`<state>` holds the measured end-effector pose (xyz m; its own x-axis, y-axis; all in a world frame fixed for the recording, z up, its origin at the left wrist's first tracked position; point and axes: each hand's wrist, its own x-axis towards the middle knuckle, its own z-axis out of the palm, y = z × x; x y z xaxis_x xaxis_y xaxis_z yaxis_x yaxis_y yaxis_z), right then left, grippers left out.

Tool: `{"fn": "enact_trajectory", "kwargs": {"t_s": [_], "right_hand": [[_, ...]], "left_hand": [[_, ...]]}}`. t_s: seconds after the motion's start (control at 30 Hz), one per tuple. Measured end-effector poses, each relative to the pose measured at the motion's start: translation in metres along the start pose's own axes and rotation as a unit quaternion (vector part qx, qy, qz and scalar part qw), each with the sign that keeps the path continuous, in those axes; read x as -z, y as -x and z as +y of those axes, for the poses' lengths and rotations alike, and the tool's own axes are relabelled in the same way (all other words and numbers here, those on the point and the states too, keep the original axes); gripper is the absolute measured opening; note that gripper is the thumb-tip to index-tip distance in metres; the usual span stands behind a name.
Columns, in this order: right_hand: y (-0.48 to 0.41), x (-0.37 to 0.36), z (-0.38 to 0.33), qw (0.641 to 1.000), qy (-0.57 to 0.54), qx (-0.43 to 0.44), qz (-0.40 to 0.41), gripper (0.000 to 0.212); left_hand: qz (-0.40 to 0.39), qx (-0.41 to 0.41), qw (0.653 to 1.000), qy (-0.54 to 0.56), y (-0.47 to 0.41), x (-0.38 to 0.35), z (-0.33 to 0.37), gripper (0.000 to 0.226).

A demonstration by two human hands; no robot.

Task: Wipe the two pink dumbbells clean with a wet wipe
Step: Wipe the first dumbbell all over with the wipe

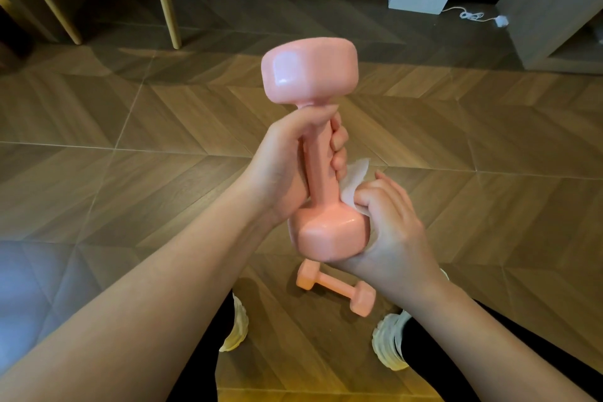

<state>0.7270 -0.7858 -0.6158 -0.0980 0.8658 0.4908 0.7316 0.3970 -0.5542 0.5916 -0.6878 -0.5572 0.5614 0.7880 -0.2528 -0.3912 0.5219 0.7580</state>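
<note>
The left hand [287,157] holds a pink dumbbell [318,157] up in the air, standing almost straight. Its grip is curled tight round the thin middle bar. The right hand [394,228] cups the bottom end of the dumbbell, and its grip pinches a white wipe [354,183] against that end. The other dumbbell [336,287] lies on the wood floor [130,147] below, between two white shoes [390,343], and no hand touches it.
</note>
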Motion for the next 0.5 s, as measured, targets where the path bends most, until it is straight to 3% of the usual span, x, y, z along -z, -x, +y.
{"fn": "enact_trajectory", "kwargs": {"t_s": [0.3, 0.4, 0.5], "right_hand": [[0.0005, -0.0006, 0.0014, 0.998, 0.011, -0.013, -0.056, 0.051], [0.0028, -0.0013, 0.0028, 0.998, 0.025, -0.016, -0.048, 0.049], [0.0040, -0.0026, 0.0047, 0.996, 0.072, -0.050, -0.024, 0.046]], "left_hand": [[-0.066, 0.017, 0.998, 0.002, -0.0019, -0.0042, 0.0033, 0.028], [-0.048, 0.006, 0.998, -0.028, -0.0020, -0.0036, 0.0009, 0.032], [0.009, 0.000, 0.996, -0.087, -0.0032, -0.0031, -0.0023, 0.016]]}}
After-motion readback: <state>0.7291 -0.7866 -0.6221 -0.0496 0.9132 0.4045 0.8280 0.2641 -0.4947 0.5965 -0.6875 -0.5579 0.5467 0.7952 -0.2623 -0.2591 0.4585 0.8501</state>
